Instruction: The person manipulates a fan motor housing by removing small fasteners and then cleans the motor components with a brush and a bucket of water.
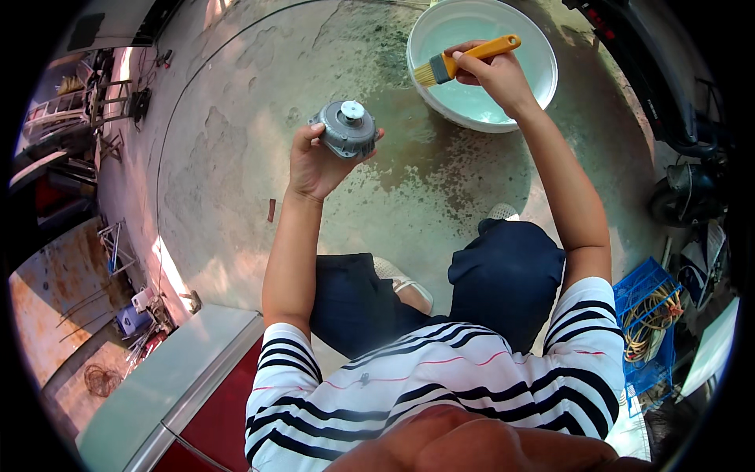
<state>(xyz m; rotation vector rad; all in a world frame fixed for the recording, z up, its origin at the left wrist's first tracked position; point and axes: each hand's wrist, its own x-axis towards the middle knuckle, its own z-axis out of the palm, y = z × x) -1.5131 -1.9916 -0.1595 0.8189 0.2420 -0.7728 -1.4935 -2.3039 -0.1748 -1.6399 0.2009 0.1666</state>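
My left hand [314, 164] is closed round a round grey metal motor [343, 135], gripping it by its sides from below. A pale round hub sticks up from the motor's top. To the right, my right hand [497, 79] grips a paintbrush [484, 49] by its yellow-orange handle. Its pale bristles point left and down, over the near left rim of a white bucket [411, 72]. Clear, pale greenish water [472, 102] fills part of the bucket. The brush and the motor are apart from each other.
Wet patches and splashes darken the concrete floor [409, 157] beside the bucket. A small brown strip [272, 210] lies left of my feet. A thin black cable [161, 149] curves across the floor. At right stand a motorbike [680, 193] and a blue crate [649, 374] with coiled cords.
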